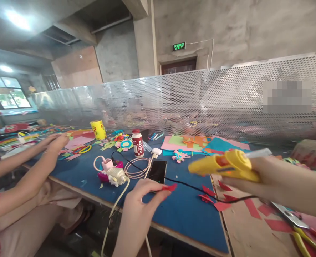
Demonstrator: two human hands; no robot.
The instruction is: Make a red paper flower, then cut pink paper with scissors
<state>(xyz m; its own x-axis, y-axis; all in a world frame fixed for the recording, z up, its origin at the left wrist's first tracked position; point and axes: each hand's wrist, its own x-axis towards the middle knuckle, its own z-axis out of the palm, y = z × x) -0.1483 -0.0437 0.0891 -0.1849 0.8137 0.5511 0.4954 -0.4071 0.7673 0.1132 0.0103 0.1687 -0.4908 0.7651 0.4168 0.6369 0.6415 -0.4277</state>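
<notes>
My right hand (256,178) is wrapped round a yellow hot glue gun (223,165), its nozzle pointing left over the blue table (184,210). The gun's black cord (190,185) trails across the table. My left hand (144,196) pinches a small red paper piece (169,187) between thumb and fingers, just left of the nozzle and near a black phone (157,171).
Red paper scraps (222,203) lie on the table and wooden board. Yellow-handled scissors (299,228) lie at the lower right. A brown bottle (138,142), a yellow can (98,129), chargers, paper flowers and coloured sheets sit beyond. Another person's arms (35,167) reach in from the left. A perforated metal screen stands behind.
</notes>
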